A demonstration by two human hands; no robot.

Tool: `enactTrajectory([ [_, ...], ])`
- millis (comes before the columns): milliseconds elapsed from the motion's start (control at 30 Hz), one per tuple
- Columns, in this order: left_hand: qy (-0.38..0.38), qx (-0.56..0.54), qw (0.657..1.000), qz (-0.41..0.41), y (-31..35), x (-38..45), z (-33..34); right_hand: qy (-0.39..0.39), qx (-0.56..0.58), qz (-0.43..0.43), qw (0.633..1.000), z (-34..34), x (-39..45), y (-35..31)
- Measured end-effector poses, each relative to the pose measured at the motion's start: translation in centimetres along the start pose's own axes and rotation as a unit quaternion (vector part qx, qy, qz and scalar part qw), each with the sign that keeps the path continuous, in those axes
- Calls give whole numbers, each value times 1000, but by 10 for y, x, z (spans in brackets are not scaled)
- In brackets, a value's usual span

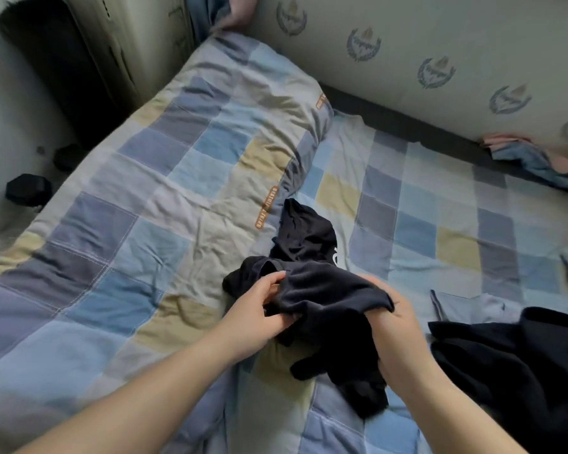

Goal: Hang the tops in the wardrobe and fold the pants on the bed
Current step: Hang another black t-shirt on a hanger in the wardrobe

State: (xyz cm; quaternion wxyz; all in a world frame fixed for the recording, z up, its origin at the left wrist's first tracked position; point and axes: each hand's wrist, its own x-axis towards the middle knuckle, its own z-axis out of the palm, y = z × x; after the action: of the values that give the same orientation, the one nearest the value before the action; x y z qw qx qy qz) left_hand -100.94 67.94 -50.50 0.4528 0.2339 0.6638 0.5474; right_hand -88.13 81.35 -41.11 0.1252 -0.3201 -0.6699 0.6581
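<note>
A crumpled black garment with a bit of white print lies bunched in the middle of the bed. My left hand grips its edge, thumb on top of the cloth. My right hand holds the same garment from the other side, its fingers hidden under a fold draped over them. A second black garment lies spread at the lower right of the bed, apart from both hands.
A checked blue, grey and yellow quilt is folded on the bed's left half over a matching sheet. Pink and blue clothes sit by the wall on the right. Dark dumbbells lie on the floor at left, near a cabinet.
</note>
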Motion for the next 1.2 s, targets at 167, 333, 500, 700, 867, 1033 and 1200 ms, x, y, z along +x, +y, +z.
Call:
enactTrajectory([
  [167, 6, -107, 991, 76, 82, -43, 34, 16, -38, -25, 999, -21, -54, -61],
  [333, -1, -103, 977, 187, 176, -102, 61, -20, -219, -53, 974, -53, -118, -116],
  [500, -92, -47, 963, 247, 249, -159, 87, -56, -320, -89, 942, -75, -185, -165],
  [700, -222, 73, 922, 307, 322, -201, 110, 24, -205, -215, 954, -74, -244, -222],
  [867, -253, 85, 906, 330, 359, -219, 118, 104, -164, -217, 957, -66, -274, -256],
  [1033, -315, 3, 897, 310, 367, -231, 108, 318, -156, -271, 895, -48, -300, -280],
  [1200, -408, 87, 879, 230, 323, -227, 93, 441, -14, -291, 849, -36, -322, -297],
])
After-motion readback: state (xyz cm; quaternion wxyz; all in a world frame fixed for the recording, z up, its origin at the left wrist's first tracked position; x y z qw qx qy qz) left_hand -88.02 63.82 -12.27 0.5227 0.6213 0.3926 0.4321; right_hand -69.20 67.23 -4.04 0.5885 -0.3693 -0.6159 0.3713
